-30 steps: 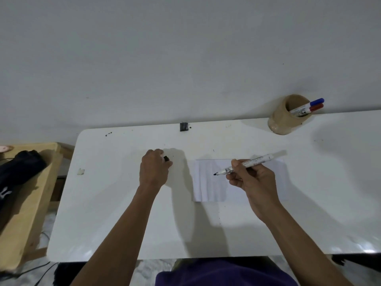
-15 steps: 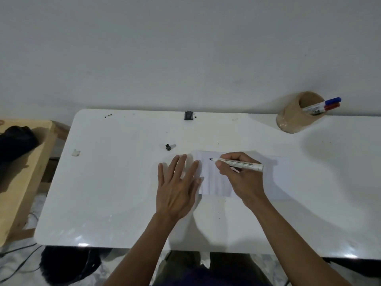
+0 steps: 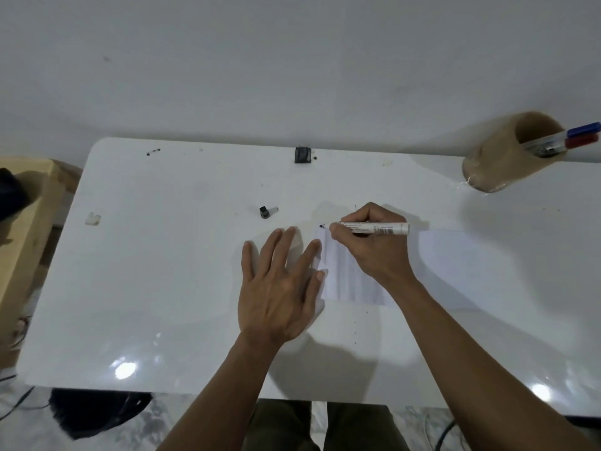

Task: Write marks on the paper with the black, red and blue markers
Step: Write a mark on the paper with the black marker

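Two hands are in view. The left hand lies flat and spread on the white table, its thumb and forefinger touching the left edge of the single sheet of paper. The right hand is curled around one uncapped black marker, pinching it near the front, with the dark tip at the paper's upper left corner; whether the tip touches the sheet cannot be told. One black cap lies on the table beyond the left hand, apart from both hands.

Two more markers stand in one tan cup at the far right: a blue marker above a red marker, both capped, their lower barrels hidden inside the cup, and the blue cap reaching the frame edge.

The right hand and wrist cover the paper's middle, so any marks there are hidden; only faint vertical creases show. One small dark clip-like object sits at the table's far edge, too blurred to identify.
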`<state>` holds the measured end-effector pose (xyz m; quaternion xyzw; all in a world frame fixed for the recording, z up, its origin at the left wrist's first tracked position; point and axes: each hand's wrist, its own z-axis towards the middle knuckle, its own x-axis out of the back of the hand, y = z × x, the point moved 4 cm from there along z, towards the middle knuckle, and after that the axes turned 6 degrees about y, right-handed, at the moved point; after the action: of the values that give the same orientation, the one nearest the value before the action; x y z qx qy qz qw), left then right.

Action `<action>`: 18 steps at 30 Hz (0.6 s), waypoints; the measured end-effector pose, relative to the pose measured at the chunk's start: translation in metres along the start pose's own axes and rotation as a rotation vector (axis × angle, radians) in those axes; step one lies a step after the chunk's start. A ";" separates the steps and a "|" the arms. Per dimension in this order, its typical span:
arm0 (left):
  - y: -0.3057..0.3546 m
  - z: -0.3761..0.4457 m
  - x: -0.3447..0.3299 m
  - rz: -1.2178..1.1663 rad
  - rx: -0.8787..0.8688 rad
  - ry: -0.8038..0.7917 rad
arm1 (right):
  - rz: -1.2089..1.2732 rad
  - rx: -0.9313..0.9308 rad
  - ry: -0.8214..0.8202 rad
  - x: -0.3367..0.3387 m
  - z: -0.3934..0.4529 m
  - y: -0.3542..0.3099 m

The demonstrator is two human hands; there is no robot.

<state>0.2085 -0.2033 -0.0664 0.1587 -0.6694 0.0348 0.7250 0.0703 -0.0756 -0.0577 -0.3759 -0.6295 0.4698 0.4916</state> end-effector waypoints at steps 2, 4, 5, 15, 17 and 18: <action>0.000 0.000 -0.001 0.003 -0.004 0.020 | -0.010 0.016 0.003 -0.001 0.000 0.004; 0.000 0.000 -0.001 0.005 -0.009 0.033 | -0.010 0.014 0.013 -0.001 0.000 0.006; 0.000 0.001 -0.001 0.006 -0.009 0.040 | -0.007 0.011 0.017 -0.001 0.000 0.007; 0.000 0.000 0.000 -0.006 -0.015 0.101 | -0.003 -0.015 0.025 -0.003 0.001 0.008; 0.000 0.000 0.001 -0.009 -0.016 0.112 | -0.004 -0.025 0.026 -0.003 0.000 0.008; 0.000 0.000 0.001 -0.010 -0.016 0.115 | -0.003 -0.030 0.024 -0.004 0.001 0.008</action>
<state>0.2087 -0.2031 -0.0652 0.1541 -0.6259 0.0349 0.7637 0.0707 -0.0770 -0.0662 -0.3881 -0.6312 0.4549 0.4940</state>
